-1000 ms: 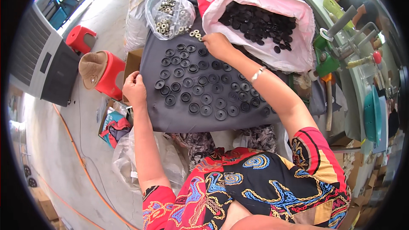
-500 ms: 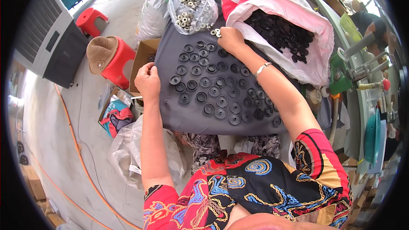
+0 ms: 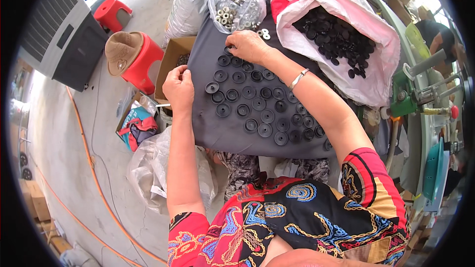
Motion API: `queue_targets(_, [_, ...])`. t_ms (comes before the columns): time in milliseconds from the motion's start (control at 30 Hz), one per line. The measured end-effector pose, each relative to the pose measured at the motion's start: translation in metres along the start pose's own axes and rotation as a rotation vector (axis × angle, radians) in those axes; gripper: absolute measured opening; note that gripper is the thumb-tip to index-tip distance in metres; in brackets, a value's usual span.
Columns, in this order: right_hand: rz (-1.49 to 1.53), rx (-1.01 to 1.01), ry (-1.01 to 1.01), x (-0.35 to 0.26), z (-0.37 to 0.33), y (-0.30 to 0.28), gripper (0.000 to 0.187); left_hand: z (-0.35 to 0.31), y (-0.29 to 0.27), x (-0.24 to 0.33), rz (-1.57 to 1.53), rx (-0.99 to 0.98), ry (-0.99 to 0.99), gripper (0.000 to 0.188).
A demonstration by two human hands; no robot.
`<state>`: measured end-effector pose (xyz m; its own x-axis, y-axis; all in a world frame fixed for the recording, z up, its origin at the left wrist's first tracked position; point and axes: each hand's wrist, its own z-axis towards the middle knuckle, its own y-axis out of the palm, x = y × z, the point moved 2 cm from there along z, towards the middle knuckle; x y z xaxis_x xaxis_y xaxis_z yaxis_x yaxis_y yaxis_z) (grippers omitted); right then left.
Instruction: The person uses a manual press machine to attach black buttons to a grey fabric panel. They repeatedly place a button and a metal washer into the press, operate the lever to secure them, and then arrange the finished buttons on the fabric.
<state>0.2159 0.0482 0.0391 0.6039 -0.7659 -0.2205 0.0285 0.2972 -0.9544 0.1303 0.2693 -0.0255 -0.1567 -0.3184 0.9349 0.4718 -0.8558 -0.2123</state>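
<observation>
Rows of black round plastic caps (image 3: 259,103), each with a raised rim and a small centre stub, lie on the dark grey cloth-covered table (image 3: 222,136). My right hand (image 3: 247,48) reaches over the top left of these rows. Its fingertips are pinched down at a black cap (image 3: 228,50); anything between them is hidden. My left hand (image 3: 179,88) hovers at the table's left edge with its fingers curled together, and what they hold, if anything, cannot be seen. Just beyond my right hand, a few loose metal washers (image 3: 265,33) lie beside a clear plastic bag (image 3: 210,7) of metal rings.
A large woven sack (image 3: 341,86) of black discs lies open at the far right. An open cardboard box (image 3: 168,62) stands at the left, near a red stool (image 3: 143,71) bearing a brown hat (image 3: 123,52). Green machinery (image 3: 400,91) stands right. An orange hose (image 3: 86,148) crosses the floor.
My right hand has moved left and nearer, from the loose washers to a black cap at the top left of the rows. My left hand stays at the table's edge. The view has shifted slightly.
</observation>
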Motion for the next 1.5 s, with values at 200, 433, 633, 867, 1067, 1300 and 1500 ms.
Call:
queue_targets(200, [-0.085,-0.033,-0.058,-0.011,0.003,-0.001,0.016,-0.004,-0.001,0.003,0.007,-0.004,-0.005,0.017])
queue_targets(433, [-0.155,-0.098,-0.032,-0.016,0.013,-0.004,0.014,-0.001,-0.004,0.002,0.092,-0.009,0.022,0.018])
queue_targets(633, [0.011,0.319,0.153,0.046,-0.019,-0.028,0.017,0.003,0.003,0.003,0.065,0.007,0.083,0.019])
queue_targets(867, [-0.176,0.154,0.409,0.078,-0.038,-0.019,0.015,-0.001,0.000,0.003,0.050,0.006,0.048,0.018])
queue_targets(1067, [-0.234,0.184,0.436,0.076,-0.036,-0.020,0.014,0.000,-0.001,0.007,0.092,0.006,0.066,0.018])
queue_targets(1300, [-0.144,0.237,0.286,0.072,-0.037,-0.024,0.020,0.001,-0.001,0.000,0.039,0.026,0.080,0.017])
queue_targets(1500, [0.121,0.122,0.094,0.041,-0.046,-0.027,0.021,0.001,-0.002,0.000,0.056,0.013,0.040,0.017])
